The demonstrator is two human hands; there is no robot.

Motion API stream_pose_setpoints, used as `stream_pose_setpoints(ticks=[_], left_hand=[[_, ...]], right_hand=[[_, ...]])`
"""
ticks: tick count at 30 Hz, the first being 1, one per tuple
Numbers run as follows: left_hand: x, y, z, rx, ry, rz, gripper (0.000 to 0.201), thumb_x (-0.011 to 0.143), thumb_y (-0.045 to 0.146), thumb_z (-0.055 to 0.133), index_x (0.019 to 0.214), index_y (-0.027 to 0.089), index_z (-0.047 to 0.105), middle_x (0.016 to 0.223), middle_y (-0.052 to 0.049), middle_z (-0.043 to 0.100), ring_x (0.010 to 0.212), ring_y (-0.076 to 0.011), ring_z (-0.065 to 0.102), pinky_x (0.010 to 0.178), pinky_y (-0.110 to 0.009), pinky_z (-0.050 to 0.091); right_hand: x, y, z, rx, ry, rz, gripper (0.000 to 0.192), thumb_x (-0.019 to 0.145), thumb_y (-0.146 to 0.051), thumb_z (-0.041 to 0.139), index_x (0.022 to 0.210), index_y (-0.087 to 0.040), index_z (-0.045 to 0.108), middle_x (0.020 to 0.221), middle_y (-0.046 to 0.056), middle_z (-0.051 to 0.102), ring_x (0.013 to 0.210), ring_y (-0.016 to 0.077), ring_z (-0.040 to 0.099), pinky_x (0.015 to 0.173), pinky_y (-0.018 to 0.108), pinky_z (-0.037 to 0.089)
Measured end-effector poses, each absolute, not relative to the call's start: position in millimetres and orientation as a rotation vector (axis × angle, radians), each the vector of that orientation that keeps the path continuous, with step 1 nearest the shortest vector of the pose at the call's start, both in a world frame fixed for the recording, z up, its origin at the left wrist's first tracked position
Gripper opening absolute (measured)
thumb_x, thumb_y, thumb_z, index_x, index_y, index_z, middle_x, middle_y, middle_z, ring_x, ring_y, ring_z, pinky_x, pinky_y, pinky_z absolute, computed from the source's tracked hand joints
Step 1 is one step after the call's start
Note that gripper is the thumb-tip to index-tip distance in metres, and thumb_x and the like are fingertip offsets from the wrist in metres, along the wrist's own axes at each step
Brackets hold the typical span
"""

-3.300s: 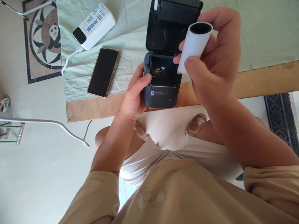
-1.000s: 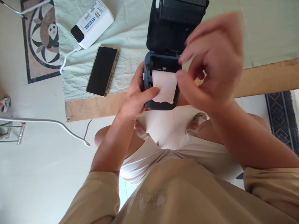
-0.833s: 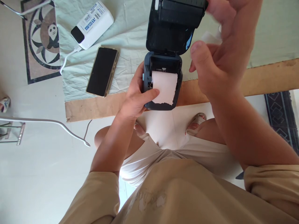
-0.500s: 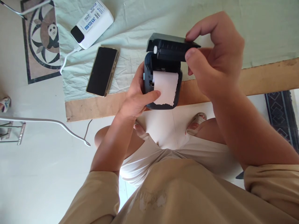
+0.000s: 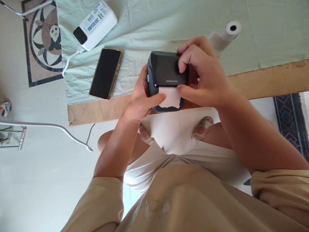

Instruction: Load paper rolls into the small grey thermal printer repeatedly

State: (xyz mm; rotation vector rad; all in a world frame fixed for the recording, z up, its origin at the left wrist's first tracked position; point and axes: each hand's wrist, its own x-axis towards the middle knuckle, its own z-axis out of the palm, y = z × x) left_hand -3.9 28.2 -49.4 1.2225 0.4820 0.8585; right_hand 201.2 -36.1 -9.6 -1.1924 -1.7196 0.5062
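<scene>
Printer [image 5: 166, 72] at upper centre of the frame, on the desk [image 5: 270, 80] edge, is clamped between both hands: left hand [image 5: 141, 100] grips its left side, thumb pinning the torn paper strip [image 5: 170, 100]; right hand [image 5: 202, 74] is pressed on the lid, fingers curled.

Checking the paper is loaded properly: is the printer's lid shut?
Shut. The lid lies flat on the printer body, and a torn paper strip sticks out below it.

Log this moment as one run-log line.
left hand: grips printer, thumb on paper strip | right hand: presses lid down | lid: closed | spare roll: on cloth | phone, power bank: left
</scene>
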Motion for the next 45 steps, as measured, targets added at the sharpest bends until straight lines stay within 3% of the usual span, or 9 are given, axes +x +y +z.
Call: stream_pose_setpoints(ticks=[3, 6, 9, 12, 16, 22, 32, 36, 45], left_hand=[[-7.1, 23.2, -43.4, 1.209, 0.473, 0.850, 0.061, 0.070, 0.026, 0.090, 0.124, 0.028, 0.063, 0.110, -0.002, 0.069, 0.100, -0.0208, 0.071, 0.080, -0.028, 0.061], [-7.2, 16.1, -36.5, 1.196, 0.460, 0.847, 0.046, 0.082, 0.034, 0.083, 0.124, 0.028, 0.065, 0.107, -0.002, 0.068, 0.101, -0.0196, 0.070, 0.079, -0.026, 0.059], [-3.6, 8.6, -30.3, 1.173, 0.507, 0.895, 0.038, 0.094, 0.048, 0.074, 0.125, 0.029, 0.063, 0.115, -0.004, 0.068, 0.112, -0.0225, 0.070, 0.080, -0.029, 0.057], [-0.4, 4.2, -25.8, 1.152, 0.579, 0.917, 0.038, 0.095, 0.047, 0.074, 0.125, 0.029, 0.062, 0.117, -0.003, 0.068, 0.117, -0.0238, 0.070, 0.080, -0.029, 0.056], [-0.6, 4.4, -22.6, 1.161, 0.586, 0.884, 0.035, 0.094, 0.043, 0.074, 0.124, 0.029, 0.062, 0.115, -0.002, 0.069, 0.110, -0.0218, 0.072, 0.081, -0.028, 0.057], [-4.0, 9.0, -21.4, 1.191, 0.603, 0.835, 0.038, 0.091, 0.044, 0.076, 0.123, 0.031, 0.060, 0.119, -0.004, 0.070, 0.129, -0.0287, 0.067, 0.086, -0.034, 0.060], [-2.0, 15.8, -38.6, 1.193, 0.597, 0.921, 0.035, 0.088, 0.045, 0.076, 0.120, 0.034, 0.067, 0.112, -0.002, 0.069, 0.098, -0.0238, 0.068, 0.076, -0.036, 0.054], [-1.0, 13.6, -34.7, 1.167, 0.582, 0.918, 0.032, 0.090, 0.040, 0.075, 0.120, 0.031, 0.068, 0.110, -0.001, 0.070, 0.093, -0.0191, 0.068, 0.073, -0.031, 0.053], [-1.2, 10.9, -28.0, 1.137, 0.586, 0.895, 0.029, 0.092, 0.034, 0.072, 0.121, 0.030, 0.066, 0.108, -0.001, 0.070, 0.091, -0.0176, 0.068, 0.071, -0.028, 0.052]], right_hand=[[202.7, -34.5, -12.3, -1.163, -1.763, 0.533, 0.023, 0.080, -0.032, 0.068, 0.092, -0.025, 0.050, 0.117, 0.010, 0.056, 0.117, 0.0253, 0.055, 0.071, 0.034, 0.051], [202.9, -32.6, -14.6, -1.114, -1.688, 0.633, 0.028, 0.089, -0.043, 0.067, 0.106, -0.028, 0.052, 0.125, 0.008, 0.055, 0.117, 0.0225, 0.056, 0.068, 0.031, 0.049], [202.9, -30.2, -17.4, -1.162, -1.568, 0.854, 0.057, 0.087, -0.049, 0.074, 0.131, -0.030, 0.044, 0.139, 0.007, 0.053, 0.110, 0.0172, 0.059, 0.070, 0.029, 0.050], [204.4, -27.5, -20.5, -1.209, -1.538, 1.028, 0.078, 0.083, -0.064, 0.077, 0.141, -0.030, 0.039, 0.135, 0.008, 0.057, 0.108, 0.0175, 0.060, 0.079, 0.032, 0.053], [206.9, -25.2, -22.3, -1.165, -1.546, 1.077, 0.082, 0.078, -0.079, 0.075, 0.139, -0.035, 0.042, 0.137, 0.005, 0.057, 0.117, 0.0212, 0.060, 0.083, 0.035, 0.055], [208.8, -25.4, -23.8, -1.183, -1.574, 1.052, 0.081, 0.079, -0.082, 0.072, 0.140, -0.037, 0.043, 0.136, 0.005, 0.058, 0.119, 0.0230, 0.061, 0.086, 0.037, 0.058], [208.0, -21.6, -31.7, -1.191, -1.579, 0.942, 0.081, 0.080, -0.071, 0.077, 0.143, -0.029, 0.046, 0.131, 0.005, 0.063, 0.109, 0.0171, 0.061, 0.077, 0.029, 0.055], [207.3, -22.4, -30.0, -1.182, -1.573, 0.960, 0.082, 0.079, -0.074, 0.077, 0.142, -0.030, 0.047, 0.132, 0.007, 0.064, 0.113, 0.0192, 0.062, 0.074, 0.029, 0.054], [206.6, -23.0, -29.7, -1.156, -1.567, 0.964, 0.084, 0.078, -0.077, 0.076, 0.141, -0.029, 0.048, 0.132, 0.005, 0.064, 0.115, 0.0186, 0.062, 0.074, 0.027, 0.056]])
